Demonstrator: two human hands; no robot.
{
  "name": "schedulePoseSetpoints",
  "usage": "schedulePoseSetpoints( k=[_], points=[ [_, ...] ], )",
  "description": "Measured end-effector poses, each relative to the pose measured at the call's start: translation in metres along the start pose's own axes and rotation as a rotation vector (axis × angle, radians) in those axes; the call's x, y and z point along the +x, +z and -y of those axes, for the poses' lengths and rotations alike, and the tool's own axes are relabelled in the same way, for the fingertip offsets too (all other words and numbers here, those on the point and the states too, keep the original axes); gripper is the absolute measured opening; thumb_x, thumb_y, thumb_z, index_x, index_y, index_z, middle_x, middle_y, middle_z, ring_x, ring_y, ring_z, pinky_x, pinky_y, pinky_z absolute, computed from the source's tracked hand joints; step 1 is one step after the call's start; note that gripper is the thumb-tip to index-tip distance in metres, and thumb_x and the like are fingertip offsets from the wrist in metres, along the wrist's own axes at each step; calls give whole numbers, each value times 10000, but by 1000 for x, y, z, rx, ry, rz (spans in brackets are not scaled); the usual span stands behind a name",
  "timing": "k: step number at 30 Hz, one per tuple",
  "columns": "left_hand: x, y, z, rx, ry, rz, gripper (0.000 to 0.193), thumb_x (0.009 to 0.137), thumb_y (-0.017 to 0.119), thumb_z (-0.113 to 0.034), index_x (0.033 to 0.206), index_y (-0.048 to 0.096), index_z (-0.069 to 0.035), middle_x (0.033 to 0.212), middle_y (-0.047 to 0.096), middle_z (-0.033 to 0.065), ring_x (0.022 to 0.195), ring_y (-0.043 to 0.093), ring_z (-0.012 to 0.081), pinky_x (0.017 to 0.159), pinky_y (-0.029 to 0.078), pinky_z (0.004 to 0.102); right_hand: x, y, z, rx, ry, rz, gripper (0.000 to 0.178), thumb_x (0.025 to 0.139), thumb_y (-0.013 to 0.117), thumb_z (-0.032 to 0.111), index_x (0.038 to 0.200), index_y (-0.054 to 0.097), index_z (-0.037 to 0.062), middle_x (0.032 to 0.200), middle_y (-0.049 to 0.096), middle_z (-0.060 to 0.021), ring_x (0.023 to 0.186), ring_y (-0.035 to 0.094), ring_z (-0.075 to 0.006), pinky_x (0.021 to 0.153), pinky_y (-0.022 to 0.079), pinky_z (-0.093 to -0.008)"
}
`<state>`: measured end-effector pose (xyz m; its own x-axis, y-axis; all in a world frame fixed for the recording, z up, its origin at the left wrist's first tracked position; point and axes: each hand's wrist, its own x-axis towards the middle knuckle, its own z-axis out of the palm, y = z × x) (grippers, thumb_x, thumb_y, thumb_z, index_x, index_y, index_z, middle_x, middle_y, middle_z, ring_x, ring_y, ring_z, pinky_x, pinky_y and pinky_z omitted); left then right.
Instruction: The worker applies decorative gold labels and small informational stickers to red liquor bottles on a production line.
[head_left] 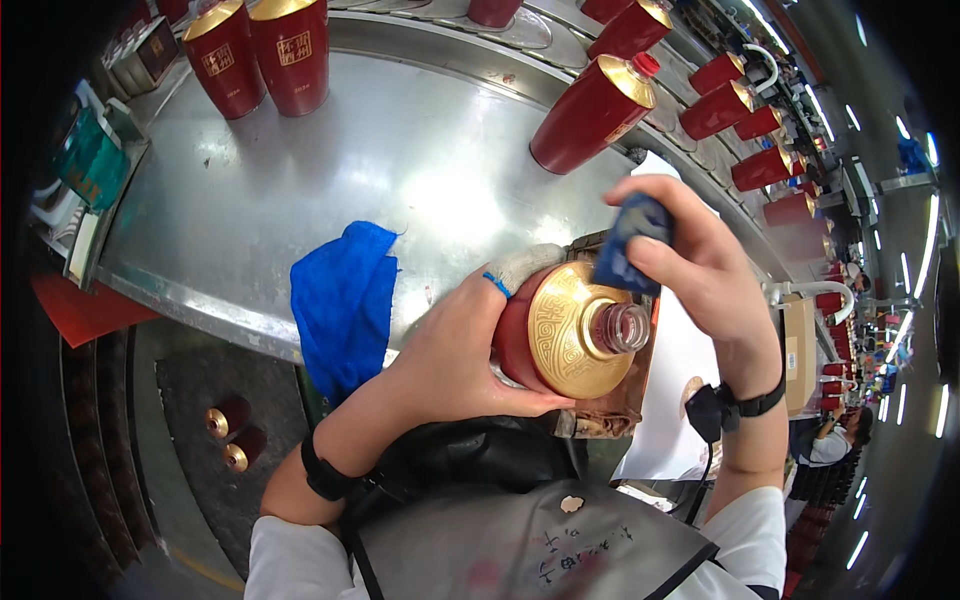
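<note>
In the middle, my left hand (445, 345) grips a dark red bottle (512, 335) with a patterned gold shoulder. The bottle tilts to the right, and its clear glass neck (625, 328) is uncapped. A pale cover with a blue band (495, 284) sits on one of my left fingers. Between the thumb and fingers of my right hand (710, 280) is a small dark blue pad (632, 238) with greyish marks. The pad is just above the bottle's shoulder; whether they touch is unclear. A bright blue cloth (345, 300) lies over the metal table's near edge, left of my left hand.
On the metal table (400, 130) stand two red bottles (288, 60) at the far left and a red-capped bottle (590, 115) at the far right. Beyond runs a conveyor (560, 45) with several bottles. A worn box (615, 415) and white sheet (675, 420) are near my right arm.
</note>
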<state>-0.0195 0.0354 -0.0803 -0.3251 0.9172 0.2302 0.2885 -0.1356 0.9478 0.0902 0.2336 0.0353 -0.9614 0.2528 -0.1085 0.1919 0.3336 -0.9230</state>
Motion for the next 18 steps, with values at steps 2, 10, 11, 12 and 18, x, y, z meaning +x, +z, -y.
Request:
schedulePoseSetpoints(
  k=[2,10,11,12,18],
  points=[
    [0,-2,2,51,-32,43,1038,575,942,-236,1425,381,-33,1295,568,122,1206,565,230,1029,428,365,10,1,2,22,23,42,343,922,671,122,1234,556,38,1072,608,-16,990,576,-88,887,475,-257],
    [17,-7,-21,-401,142,-16,1126,625,903,-184,1504,220,-18,1431,434,153,1324,455,248,1101,362,375,-13,-5,6,-196,-393,-274,365,925,657,111,1275,563,66,1034,626,-8,921,612,-88,795,515,-244],
    [18,-6,-39,-695,-15,-13,1146,674,863,-156,1529,110,-25,1475,372,140,1362,403,247,1125,328,388,-21,-16,7,-152,-301,-314,366,935,643,114,1290,558,77,1031,624,-7,892,614,-78,743,520,-231],
    [27,-6,-45,-760,93,40,1095,754,818,-222,1535,74,-34,1485,358,137,1374,386,241,1129,319,387,-30,-27,6,-106,-208,-353,368,945,629,117,1305,553,89,1029,622,-5,863,615,-67,690,526,-219],
    [67,51,-64,-960,-195,184,646,1015,492,-336,1525,163,-116,1439,412,117,1262,487,182,1031,439,356,-106,-67,-44,222,66,-396,184,1026,528,251,1028,594,80,890,589,22,636,517,-23,569,434,-183]
  ],
)
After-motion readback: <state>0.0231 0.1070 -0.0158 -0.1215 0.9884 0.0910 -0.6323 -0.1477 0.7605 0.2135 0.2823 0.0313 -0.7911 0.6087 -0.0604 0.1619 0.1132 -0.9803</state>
